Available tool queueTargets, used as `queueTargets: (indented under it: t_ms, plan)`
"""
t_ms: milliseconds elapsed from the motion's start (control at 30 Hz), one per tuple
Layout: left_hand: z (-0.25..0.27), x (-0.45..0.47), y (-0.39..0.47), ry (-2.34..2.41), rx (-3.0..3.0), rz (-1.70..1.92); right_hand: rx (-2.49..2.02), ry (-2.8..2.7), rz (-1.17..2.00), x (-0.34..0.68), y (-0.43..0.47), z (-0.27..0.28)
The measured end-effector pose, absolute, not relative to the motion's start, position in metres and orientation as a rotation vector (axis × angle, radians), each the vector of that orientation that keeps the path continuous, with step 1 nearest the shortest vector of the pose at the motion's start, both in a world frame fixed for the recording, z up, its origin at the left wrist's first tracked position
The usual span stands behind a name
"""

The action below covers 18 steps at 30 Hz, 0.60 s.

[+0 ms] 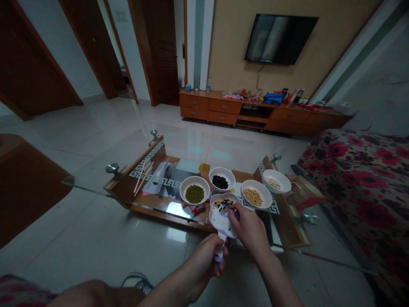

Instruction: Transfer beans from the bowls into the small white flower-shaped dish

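Note:
My left hand (214, 255) is wrapped round the handle of a white and purple handled dish (217, 221), held level near the glass table's front edge. Inside the dish lie mixed black and pale yellow beans (223, 204). Over its right side is my right hand (247, 226), thumb and fingers pinched together among the beans; what they pinch is hidden. Around the dish stand white bowls: one with green beans (194, 194), one with black beans (220, 182), one with yellow beans (253, 197), and one with pale flat pieces (274, 183) at the far right.
The bowls stand on a glass-topped coffee table (96, 181). Wooden chopsticks (143, 179) lie at its left, by papers (158, 177). A flowered sofa (358, 179) is at the right. Behind are a TV cabinet (223, 108) and a wall-mounted television (281, 39).

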<state>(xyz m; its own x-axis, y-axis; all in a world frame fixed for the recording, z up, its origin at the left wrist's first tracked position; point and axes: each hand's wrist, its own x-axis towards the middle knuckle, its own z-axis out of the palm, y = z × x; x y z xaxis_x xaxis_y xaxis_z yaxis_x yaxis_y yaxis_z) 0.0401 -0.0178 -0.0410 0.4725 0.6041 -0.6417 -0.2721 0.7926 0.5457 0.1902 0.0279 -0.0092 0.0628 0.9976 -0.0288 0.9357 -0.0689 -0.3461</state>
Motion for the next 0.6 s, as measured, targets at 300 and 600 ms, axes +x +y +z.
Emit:
queueTargets:
  t_ms: [300, 600]
  plan:
    - [-0.043, 0.04, -0.019, 0.929, 0.394, 0.569, -2.005, -1.754, 0.28, 0.18, 0.034, -0.004]
    - [-0.053, 0.043, -0.02, 0.912, 0.403, 0.577, -2.09, -1.596, 0.186, 0.176, 0.046, -0.005]
